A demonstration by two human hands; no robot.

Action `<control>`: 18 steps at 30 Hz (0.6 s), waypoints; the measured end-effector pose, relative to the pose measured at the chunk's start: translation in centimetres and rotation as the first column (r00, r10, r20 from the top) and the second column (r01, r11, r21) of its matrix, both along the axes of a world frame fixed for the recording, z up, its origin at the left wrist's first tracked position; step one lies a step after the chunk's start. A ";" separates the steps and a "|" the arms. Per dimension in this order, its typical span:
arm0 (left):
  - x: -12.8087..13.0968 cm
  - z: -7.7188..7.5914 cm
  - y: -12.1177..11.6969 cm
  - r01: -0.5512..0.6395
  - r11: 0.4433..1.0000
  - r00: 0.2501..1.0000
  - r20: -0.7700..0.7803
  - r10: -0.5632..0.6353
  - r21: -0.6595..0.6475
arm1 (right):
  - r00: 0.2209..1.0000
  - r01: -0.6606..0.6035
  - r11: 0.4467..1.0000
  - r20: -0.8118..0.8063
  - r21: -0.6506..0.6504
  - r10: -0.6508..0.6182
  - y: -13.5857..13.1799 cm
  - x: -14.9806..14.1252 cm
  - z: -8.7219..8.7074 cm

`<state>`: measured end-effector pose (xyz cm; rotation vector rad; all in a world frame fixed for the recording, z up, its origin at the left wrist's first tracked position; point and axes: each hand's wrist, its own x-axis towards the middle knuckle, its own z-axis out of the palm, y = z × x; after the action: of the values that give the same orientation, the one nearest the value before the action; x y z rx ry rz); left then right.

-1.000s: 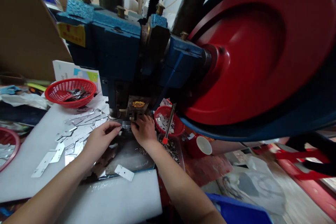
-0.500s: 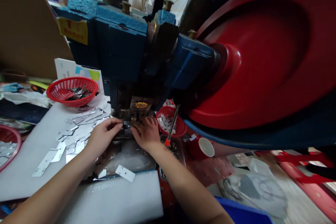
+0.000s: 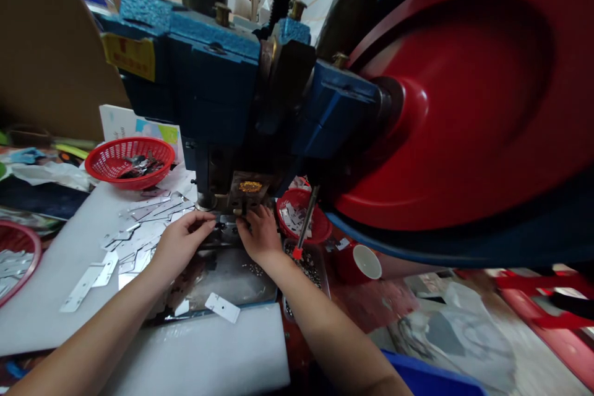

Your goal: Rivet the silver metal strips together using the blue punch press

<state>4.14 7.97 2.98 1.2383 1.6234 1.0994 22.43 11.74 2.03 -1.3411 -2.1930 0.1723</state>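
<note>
Under the head of a blue punch press (image 3: 213, 80), both hands work at the die. My left hand (image 3: 179, 244) is at the left of the die, thumb and forefinger brought together; what they pinch, if anything, is too small to make out. On the right, my right hand (image 3: 260, 236) has its fingers curled at the die, with the fingertips partly hidden by the tooling. A metal piece with dark holes (image 3: 227, 228) shows between the hands. Flat silvery metal plates (image 3: 155, 216) lie scattered left of my left hand. One single plate (image 3: 223, 307) lies in front.
A red basket (image 3: 130, 182) with metal parts stands behind left, another basket (image 3: 39, 260) at the left edge. Right of the press are a red basket with plates (image 3: 327, 232), a tray of small parts (image 3: 309, 266), a red cup (image 3: 366, 262) and the big red flywheel (image 3: 464, 105).
My hands have drawn slightly apart at the die, and more of the metal between them shows. The plates and baskets lie as before.
</note>
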 end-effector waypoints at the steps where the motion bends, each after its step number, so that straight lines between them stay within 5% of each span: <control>1: 0.0 0.0 0.0 0.001 1.000 1.000 -0.005 -0.001 0.001 | 1.000 0.001 1.000 0.009 0.000 -0.001 0.1 0.0 0.1; 18: 0.0 -0.4 -0.2 0.004 1.000 1.000 0.002 -0.004 -0.014 | 0.997 0.037 0.995 -0.069 -0.089 -0.044 0.4 -0.9 0.2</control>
<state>4.12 7.77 2.60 1.2307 1.6240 1.0852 21.56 12.17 2.27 -1.4044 -2.1194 0.2993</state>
